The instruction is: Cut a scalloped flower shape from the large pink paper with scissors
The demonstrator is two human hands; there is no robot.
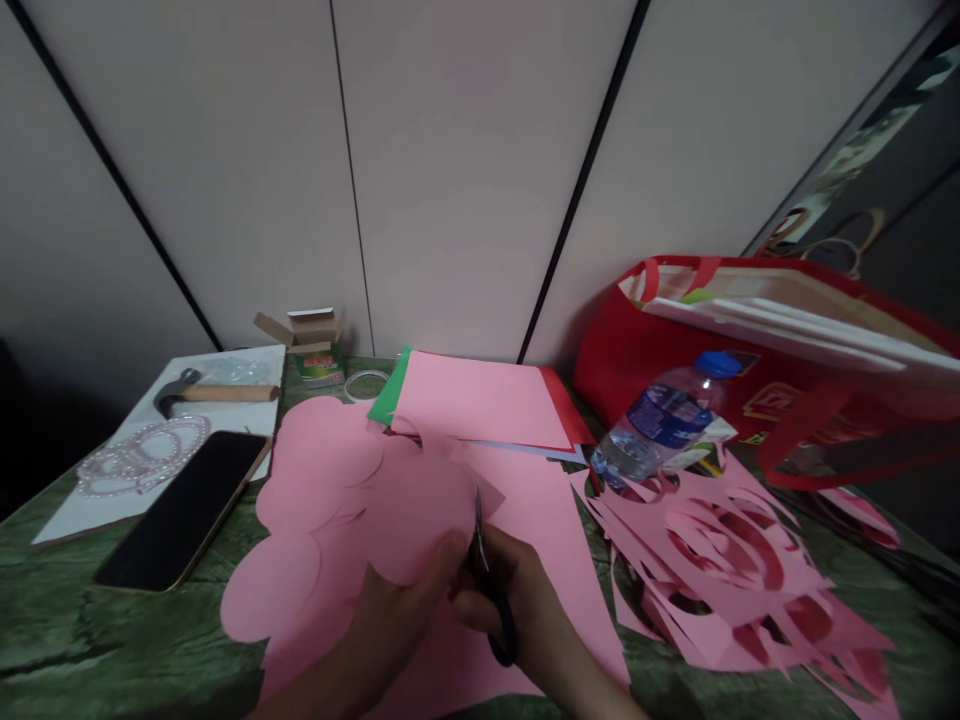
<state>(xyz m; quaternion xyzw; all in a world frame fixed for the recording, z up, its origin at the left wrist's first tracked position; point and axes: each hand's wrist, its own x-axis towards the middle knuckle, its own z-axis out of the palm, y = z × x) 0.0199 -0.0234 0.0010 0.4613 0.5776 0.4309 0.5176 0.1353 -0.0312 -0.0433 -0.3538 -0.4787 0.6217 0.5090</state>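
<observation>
In the view from the head, a person's left hand (405, 605) pinches a rounded pink paper piece (420, 505), thumb on top, at the near middle of a green table (45, 640). The right hand (517, 575) is closed around black-handled scissors (484, 565), their blades nearly together at the piece's right edge.

The cutting appears well under way but unfinished: the held piece's edge is largely curved, yet a pointed corner of pink juts out to the right of the blades. Finished-looking pink rounds (274, 585) overlap to the left, and a heap of curved pink offcuts (720, 560) lies to the right. A large pink sheet (540, 560) beneath the hands shows no cut on its bare right side, and at the far middle a smaller pink sheet (480, 400) rests over green paper (388, 395) and red paper (566, 405), seemingly uncut.

The count: two hands, one pair of scissors, at least three rounds; overlap hides the full number, and the offcuts cannot be counted. To the left are one phone (184, 510), one hammer (225, 393) and beaded strands (146, 455), too tangled to number. One small open box (319, 362) stands far left of centre; one bottle (656, 420) leans by one red bag (622, 330), far right.
</observation>
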